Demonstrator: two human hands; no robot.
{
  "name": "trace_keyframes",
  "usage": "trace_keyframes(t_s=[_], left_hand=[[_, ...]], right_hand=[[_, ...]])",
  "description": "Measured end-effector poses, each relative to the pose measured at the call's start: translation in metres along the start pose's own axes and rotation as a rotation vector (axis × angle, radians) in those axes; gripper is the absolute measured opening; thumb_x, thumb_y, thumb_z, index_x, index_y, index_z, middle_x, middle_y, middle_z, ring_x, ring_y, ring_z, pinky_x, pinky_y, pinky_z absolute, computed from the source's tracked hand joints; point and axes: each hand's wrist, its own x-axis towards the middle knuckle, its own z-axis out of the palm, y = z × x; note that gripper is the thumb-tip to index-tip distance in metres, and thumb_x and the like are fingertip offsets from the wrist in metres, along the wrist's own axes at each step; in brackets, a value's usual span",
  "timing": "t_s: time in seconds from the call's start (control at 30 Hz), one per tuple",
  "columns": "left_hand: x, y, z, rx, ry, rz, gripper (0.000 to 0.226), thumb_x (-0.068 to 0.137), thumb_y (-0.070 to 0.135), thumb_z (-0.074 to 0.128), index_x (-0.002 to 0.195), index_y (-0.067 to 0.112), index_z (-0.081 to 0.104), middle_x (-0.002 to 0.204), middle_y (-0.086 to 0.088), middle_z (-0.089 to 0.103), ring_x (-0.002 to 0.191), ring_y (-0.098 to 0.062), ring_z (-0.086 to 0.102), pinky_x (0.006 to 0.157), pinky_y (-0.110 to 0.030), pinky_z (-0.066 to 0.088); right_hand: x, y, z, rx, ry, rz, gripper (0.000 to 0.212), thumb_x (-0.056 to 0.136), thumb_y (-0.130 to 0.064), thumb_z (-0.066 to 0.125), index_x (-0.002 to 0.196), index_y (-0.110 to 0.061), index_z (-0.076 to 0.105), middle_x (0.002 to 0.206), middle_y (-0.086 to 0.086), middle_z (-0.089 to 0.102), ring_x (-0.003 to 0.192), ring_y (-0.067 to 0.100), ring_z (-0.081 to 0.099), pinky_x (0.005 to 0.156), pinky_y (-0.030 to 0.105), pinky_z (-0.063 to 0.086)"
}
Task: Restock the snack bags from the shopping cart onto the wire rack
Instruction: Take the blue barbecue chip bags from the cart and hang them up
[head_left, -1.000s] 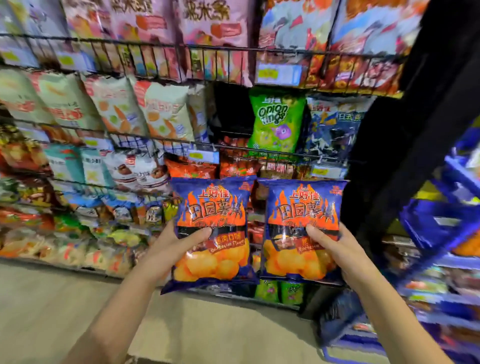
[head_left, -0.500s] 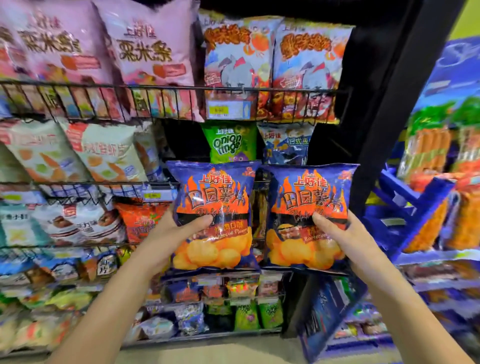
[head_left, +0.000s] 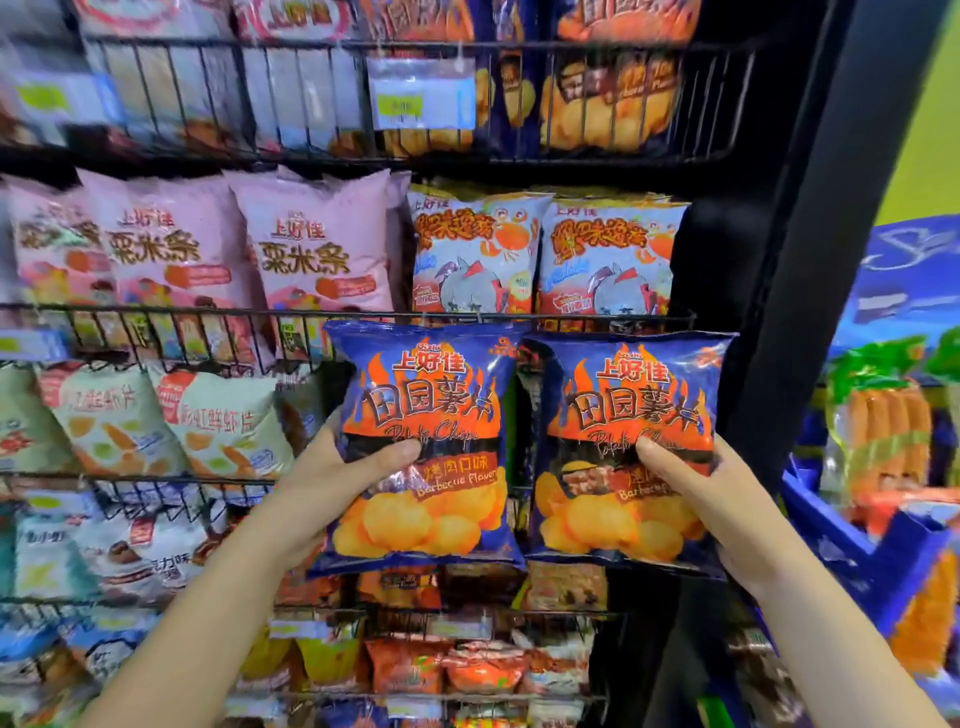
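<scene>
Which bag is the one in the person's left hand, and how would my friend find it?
Start at the black wire rack full of snacks. In front of its right part, two matching blue barbecue potato chip bags are held up side by side. The left hand grips the left bag; unlike its twin, the right bag, its whole "Barbecue Flavor" line shows.

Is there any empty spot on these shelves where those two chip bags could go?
The only bare-looking patch is a dark pocket on the wire rack, between the shrimp chip bags and the chip bag held in the left hand. The pink bags and crab bags above are packed edge to edge.
</scene>
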Motion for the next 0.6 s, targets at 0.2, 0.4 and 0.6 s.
trace_keyframes(t_s=[0.2,0.4,0.6], left_hand=[[0.027,0.083,-0.002,0.019,-0.031,0.133,0.102,0.03,0.07,0.096,0.121,0.034,0.067,0.115,0.002,0.078,0.107,-0.022,0.075,0.093,-0.045,0.056],[0.048,0.153,-0.002,0.024,-0.048,0.27,0.102,0.029,0.068,0.096,0.12,0.031,0.066,0.109,0.002,0.08,0.094,-0.018,0.078,0.068,-0.027,0.062],[0.068,0.189,-0.01,0.003,-0.027,0.348,0.103,0.026,0.065,0.098,0.118,0.031,0.065,0.102,0.006,0.081,0.087,-0.014,0.078,0.061,-0.023,0.06]], right_hand=[[0.023,-0.08,0.004,0.009,0.047,-0.153,0.055,0.069,-0.048,0.082,0.118,-0.031,0.067,0.102,-0.005,0.079,0.09,0.018,0.078,0.083,0.044,0.061],[0.048,-0.145,0.006,-0.019,0.07,-0.256,0.057,0.065,-0.055,0.085,0.114,-0.032,0.069,0.104,-0.004,0.079,0.093,0.021,0.077,0.089,0.046,0.06],[0.065,-0.186,0.012,-0.022,0.067,-0.322,0.045,0.071,-0.049,0.084,0.11,-0.034,0.069,0.102,-0.003,0.08,0.092,0.023,0.078,0.092,0.05,0.059]])
